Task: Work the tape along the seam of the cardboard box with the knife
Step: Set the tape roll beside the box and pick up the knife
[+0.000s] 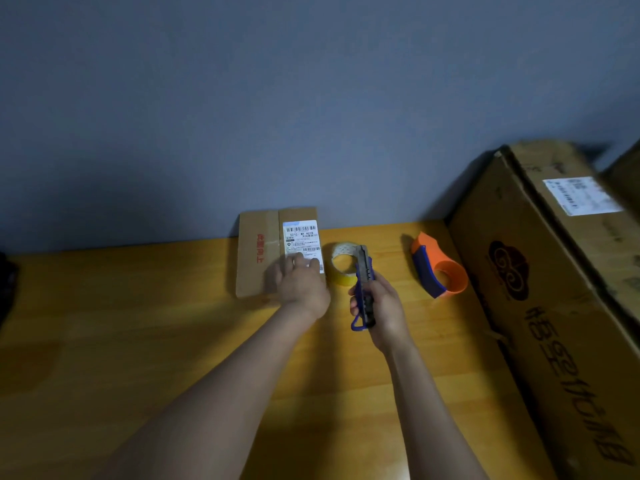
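Observation:
A small flat cardboard box (258,251) lies on the wooden table against the wall, with red print, a white shipping label (300,237) and a taped seam running down its middle. My left hand (300,282) rests flat on the box's near right corner, fingers over the label's lower edge. My right hand (381,303) grips a blue and grey utility knife (364,275) just right of the box, its tip pointing away from me, above the table.
A roll of clear yellowish tape (341,268) sits behind the knife. An orange and blue tape dispenser (438,268) lies further right. A large cardboard box (554,289) fills the right side. The yellow wooden table (138,323) ends at a grey wall.

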